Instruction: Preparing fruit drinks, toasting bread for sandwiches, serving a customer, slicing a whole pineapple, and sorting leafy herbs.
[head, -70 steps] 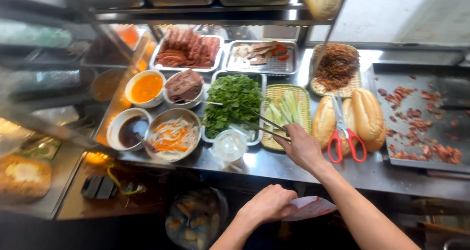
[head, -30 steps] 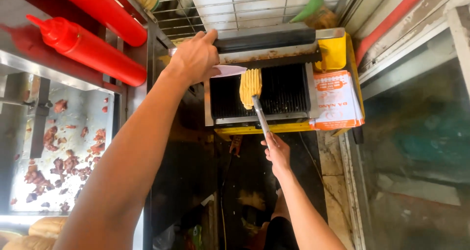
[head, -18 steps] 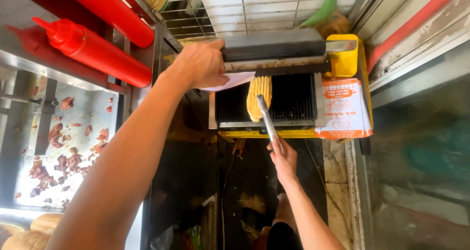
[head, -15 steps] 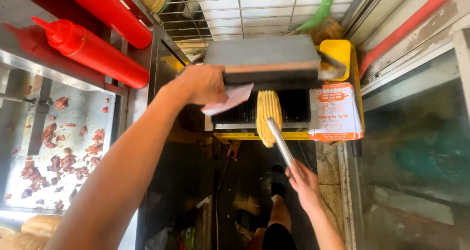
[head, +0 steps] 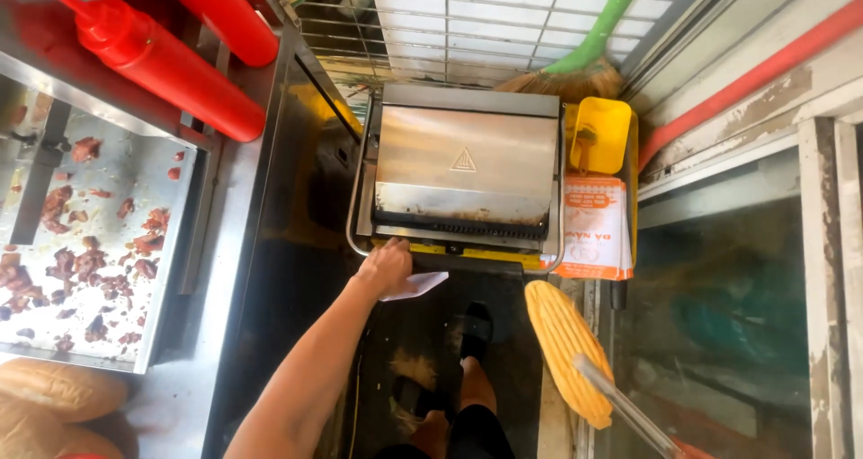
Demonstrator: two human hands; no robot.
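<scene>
- Since half a second ago the lid of the press grill (head: 466, 176) has come down from raised to shut, and the flattened, ridged baguette (head: 567, 351) has travelled from the mouth of the grill to the lower right of the frame;
- My left hand (head: 387, 266) sits at centre frame, its grip clenched round the black handle bar (head: 467, 263) along the front edge of the grill, with a white scrap of paper (head: 415, 285) pinched under the palm;
- My right hand is out of frame at the bottom right; only the metal tongs (head: 629, 409) show, their tips closed on the lower end of the baguette, so I cannot tell how that grip stands;
- The baguette hangs tilted, clear of the grill, over the dark floor beside my feet;
- I judge the step in hand to be taking the toasted bread out and closing the press; the next move seems to call for letting go of the handle and swinging the bread left, keeping the tongs tight so it does not slip;
- At the left of the frame lies the steel bench (head: 193, 270) with a tray of meat scraps (head: 85, 243), red sauce bottles (head: 171, 63) above it and plain loaves (head: 54, 392) at the lower left; a yellow scoop (head: 600, 133) sits right of the grill.
</scene>
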